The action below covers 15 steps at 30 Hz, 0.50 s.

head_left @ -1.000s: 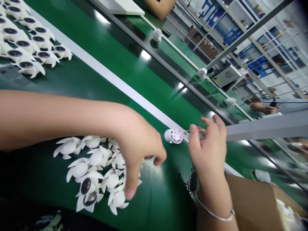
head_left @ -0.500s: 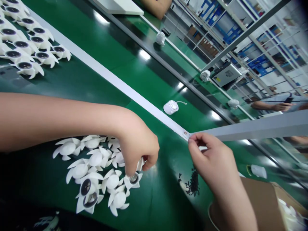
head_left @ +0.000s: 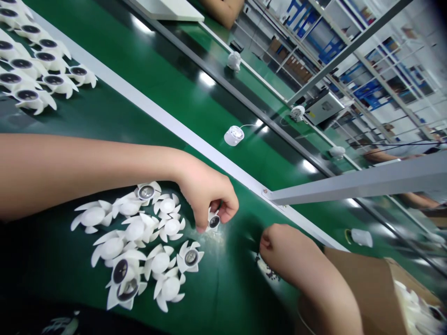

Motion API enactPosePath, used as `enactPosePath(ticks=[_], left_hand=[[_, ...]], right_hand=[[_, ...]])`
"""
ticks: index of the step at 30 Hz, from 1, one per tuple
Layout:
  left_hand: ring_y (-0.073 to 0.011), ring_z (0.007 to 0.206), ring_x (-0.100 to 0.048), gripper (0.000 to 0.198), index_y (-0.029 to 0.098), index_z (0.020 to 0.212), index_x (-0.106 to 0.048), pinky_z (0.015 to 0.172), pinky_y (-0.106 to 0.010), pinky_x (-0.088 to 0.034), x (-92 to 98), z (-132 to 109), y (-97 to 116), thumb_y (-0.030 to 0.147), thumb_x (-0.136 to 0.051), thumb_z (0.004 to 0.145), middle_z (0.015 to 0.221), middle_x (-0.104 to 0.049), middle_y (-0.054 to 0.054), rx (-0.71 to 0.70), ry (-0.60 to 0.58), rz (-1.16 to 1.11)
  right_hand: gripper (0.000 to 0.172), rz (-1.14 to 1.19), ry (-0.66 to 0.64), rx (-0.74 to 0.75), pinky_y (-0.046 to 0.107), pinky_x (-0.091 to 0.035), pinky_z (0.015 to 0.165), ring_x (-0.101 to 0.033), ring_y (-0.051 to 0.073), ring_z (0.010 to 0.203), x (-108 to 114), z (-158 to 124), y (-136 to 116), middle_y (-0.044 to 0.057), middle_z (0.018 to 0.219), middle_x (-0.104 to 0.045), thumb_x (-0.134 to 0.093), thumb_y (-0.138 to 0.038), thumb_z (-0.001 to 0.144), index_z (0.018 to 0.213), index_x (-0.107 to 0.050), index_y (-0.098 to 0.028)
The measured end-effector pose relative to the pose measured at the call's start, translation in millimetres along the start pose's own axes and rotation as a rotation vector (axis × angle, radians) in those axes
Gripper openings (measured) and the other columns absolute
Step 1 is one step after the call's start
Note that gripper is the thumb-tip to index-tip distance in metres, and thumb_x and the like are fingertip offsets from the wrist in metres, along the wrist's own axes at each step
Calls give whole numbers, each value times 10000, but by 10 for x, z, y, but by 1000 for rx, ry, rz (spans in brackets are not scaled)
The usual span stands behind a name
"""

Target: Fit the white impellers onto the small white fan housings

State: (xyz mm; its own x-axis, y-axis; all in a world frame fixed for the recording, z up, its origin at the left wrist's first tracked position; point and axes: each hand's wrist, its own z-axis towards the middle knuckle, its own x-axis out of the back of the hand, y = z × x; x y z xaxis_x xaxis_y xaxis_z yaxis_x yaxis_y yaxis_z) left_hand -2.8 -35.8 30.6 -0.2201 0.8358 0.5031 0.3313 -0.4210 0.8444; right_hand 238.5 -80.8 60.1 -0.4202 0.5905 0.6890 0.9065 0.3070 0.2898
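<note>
My left hand [head_left: 213,197] is closed, thumb and fingers pinching a small white fan blade wheel [head_left: 213,222] with a dark round hub, just over the green table. Beside and below it lies a loose group of white fan blade wheels [head_left: 160,263], some hub-up and others showing smooth domed caps. Over a small pile of tiny black parts [head_left: 274,275], my right hand [head_left: 282,249] is curled with its fingertips together. Whatever it may hold is hidden.
Many white fan wheels [head_left: 45,58] stand in rows at upper left. A white rail [head_left: 146,107] separates the table from a green belt carrying a white motor housing [head_left: 233,136]. A grey post [head_left: 349,179] and a cardboard box [head_left: 363,284] stand at right. Other people's arms show beyond.
My right hand has come down from beside the rail to the black parts. My left hand has shifted up and right with its fan wheel. The motor housing has moved left along the belt.
</note>
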Motion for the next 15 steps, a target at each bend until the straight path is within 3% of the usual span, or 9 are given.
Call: enactPosePath(ticks=[7, 10, 15], left_hand=[[-135, 786, -599, 311, 243, 873, -694, 654, -232, -423, -20, 16, -46, 225, -825, 592, 845, -684, 43, -7, 20, -36], [-133, 746, -593, 310, 239, 866, -688, 638, -246, -422, -41, 33, -75, 234, -828, 590, 857, -685, 38, -33, 59, -62], [-132, 770, -587, 395, 242, 945, -643, 661, -250, -438, -88, 97, -168, 267, -841, 604, 940, -701, 29, -72, 157, -62]], right_hand=[[98, -80, 96, -66, 276, -296, 493, -666, 237, 690, -58, -16, -135, 107, 750, -678, -609, -163, 747, 678, -673, -186], [127, -85, 198, -11, 262, -277, 457, -628, 214, 586, -117, -5, -136, 102, 676, -657, -600, -116, 708, 613, -633, -193], [196, -13, 343, 32, 248, -226, 437, -458, 138, 472, -91, 30, -99, 40, 567, -565, -555, -95, 705, 552, -503, -207]])
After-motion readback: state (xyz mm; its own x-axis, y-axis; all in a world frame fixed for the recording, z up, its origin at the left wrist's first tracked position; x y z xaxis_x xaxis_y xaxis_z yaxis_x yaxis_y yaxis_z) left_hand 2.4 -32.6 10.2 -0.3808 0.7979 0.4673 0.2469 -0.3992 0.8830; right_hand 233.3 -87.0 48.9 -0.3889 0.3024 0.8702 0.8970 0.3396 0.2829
